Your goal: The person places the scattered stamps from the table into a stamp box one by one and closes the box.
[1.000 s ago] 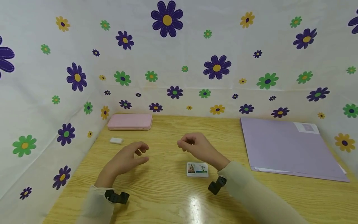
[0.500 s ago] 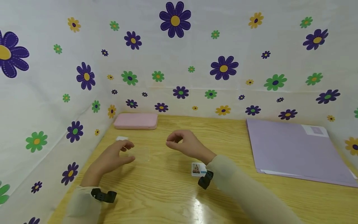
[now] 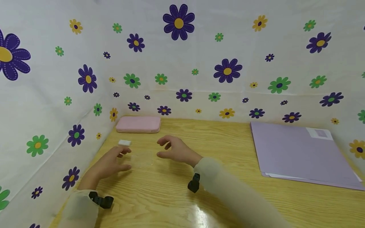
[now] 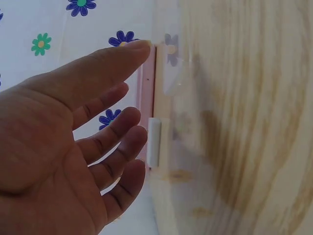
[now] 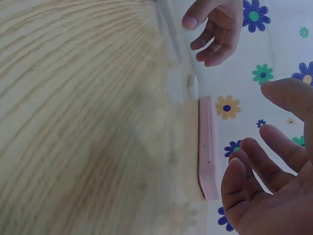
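A thin, clear rectangular piece (image 3: 141, 159) lies on the table between my two hands. My left hand (image 3: 109, 162) is at its left side, fingers loosely bent and thumb apart, holding nothing. On the other side my right hand (image 3: 178, 150) has its thumb spread from its fingers, also with nothing in it. Just beyond the left fingers sits a small white block (image 3: 124, 142). In the right wrist view both hands appear, with the white block (image 5: 192, 87) near the left one. The small case with pictures on it is hidden by my right sleeve.
A pink case (image 3: 138, 124) lies at the back left of the wooden table (image 3: 159, 196). To the right are lilac folders (image 3: 296, 152) with white paper at the edge. A flowered white cloth (image 3: 199, 47) stands behind and at the sides.
My right hand has moved left, and its pinched fingers have spread apart. My left hand has shifted left. The clear piece now shows between them, and my sleeve covers the small picture case.
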`<state>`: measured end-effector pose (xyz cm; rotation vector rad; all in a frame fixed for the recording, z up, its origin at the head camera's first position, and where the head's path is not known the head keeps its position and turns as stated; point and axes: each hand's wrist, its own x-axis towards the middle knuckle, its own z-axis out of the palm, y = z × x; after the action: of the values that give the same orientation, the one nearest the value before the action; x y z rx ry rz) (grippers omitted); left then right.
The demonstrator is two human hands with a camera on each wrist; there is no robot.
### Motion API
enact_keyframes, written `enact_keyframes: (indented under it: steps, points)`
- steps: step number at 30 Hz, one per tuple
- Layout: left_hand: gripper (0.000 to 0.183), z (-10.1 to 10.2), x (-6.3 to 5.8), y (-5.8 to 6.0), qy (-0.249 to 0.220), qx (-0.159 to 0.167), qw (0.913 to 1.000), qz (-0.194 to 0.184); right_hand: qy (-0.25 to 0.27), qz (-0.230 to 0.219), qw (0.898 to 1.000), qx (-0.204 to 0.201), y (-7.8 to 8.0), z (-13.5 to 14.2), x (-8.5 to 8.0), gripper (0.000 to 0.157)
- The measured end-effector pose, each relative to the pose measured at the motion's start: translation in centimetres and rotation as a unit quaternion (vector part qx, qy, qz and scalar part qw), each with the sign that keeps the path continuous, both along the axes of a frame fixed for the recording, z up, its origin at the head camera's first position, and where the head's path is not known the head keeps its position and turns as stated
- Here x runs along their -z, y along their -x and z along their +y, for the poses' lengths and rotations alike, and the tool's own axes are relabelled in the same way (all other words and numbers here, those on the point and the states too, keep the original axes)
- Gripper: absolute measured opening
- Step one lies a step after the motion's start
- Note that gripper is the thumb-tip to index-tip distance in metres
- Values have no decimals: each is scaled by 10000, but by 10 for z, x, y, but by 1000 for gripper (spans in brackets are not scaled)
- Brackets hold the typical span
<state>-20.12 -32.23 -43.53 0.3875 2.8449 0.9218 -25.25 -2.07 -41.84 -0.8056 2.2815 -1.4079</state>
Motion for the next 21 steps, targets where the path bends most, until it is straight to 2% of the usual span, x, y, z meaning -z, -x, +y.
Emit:
enact_keyframes:
  steps: [8, 14, 21]
  points:
    - [70, -5, 11, 4, -29, 22, 9997, -259, -349, -163, 9992, -82, 4, -24, 18, 52]
    - [73, -8, 20, 6, -81, -32, 9988, -479, -1099, 299, 9932, -231, 10, -43, 28, 52]
    - [75, -4, 26, 10, -30, 94, 9991, -407, -1600, 513, 9858, -19, 9, -49, 33, 56]
